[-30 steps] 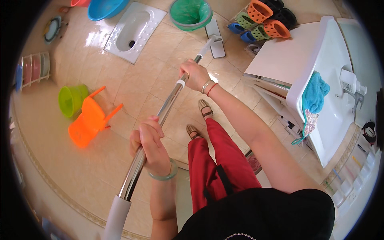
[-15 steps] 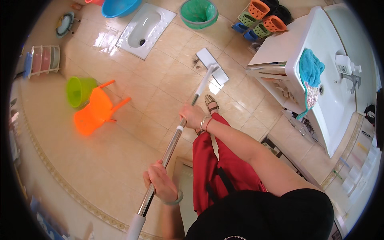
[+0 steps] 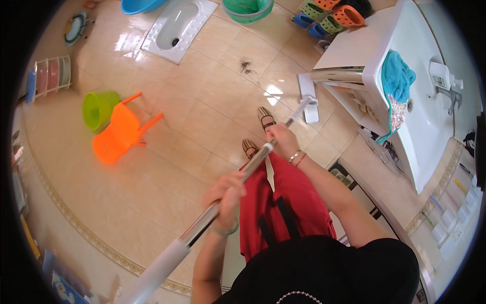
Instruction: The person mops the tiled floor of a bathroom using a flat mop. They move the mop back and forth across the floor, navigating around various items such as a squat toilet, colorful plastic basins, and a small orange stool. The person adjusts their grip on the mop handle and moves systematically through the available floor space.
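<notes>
"How do the hands stand on your feed?"

"I see both closed around the long silver metal pole (image 3: 255,162) of a flat white mop. The left hand (image 3: 224,195), slightly blurred, grips it just below the frame's centre; the right hand (image 3: 283,141) grips it higher, right of centre."

"And the mop itself?"

"The pole slants up from the lower left; the oblong white head (image 3: 310,114) lies on the beige tiled floor (image 3: 174,152), right of centre, near the white washbasin cabinet (image 3: 349,45)."

"Further out?"

"I have a dark tangled clump (image 3: 245,66) on the tiles at upper centre, apart from the head. At left an orange plastic chair (image 3: 117,134) stands beside a lime-green bucket (image 3: 97,112); a turquoise cloth (image 3: 397,78) drapes over the basin edge, upper right."
</notes>
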The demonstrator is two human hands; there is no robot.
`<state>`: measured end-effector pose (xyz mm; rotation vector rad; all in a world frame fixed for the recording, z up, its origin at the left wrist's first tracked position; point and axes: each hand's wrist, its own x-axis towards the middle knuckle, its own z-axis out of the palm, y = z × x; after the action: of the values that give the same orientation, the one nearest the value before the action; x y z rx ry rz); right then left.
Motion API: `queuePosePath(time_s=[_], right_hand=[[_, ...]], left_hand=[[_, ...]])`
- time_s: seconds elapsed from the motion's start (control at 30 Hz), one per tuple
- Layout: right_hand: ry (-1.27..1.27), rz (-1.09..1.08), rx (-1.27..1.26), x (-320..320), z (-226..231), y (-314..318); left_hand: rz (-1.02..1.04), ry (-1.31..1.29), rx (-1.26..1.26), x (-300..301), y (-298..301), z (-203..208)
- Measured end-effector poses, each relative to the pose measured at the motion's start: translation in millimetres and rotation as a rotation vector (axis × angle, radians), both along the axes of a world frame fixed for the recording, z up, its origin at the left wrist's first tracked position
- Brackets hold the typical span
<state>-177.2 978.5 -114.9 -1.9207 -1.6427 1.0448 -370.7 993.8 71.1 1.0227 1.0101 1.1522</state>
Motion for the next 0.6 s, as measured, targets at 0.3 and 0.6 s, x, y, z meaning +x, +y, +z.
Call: queuePosePath(time_s=[0.3,0.6], right_hand=[[0.050,-0.364,0.054,51.4,-36.8,5.3],[0.150,-0.098,0.142,-43.0,3.2,130.7]], left_hand=[[-0.206,-0.122,-0.169,69.7,66.8,-24.2],[-0.003,0.266,0.090,-2.4,124.1,46.9]])
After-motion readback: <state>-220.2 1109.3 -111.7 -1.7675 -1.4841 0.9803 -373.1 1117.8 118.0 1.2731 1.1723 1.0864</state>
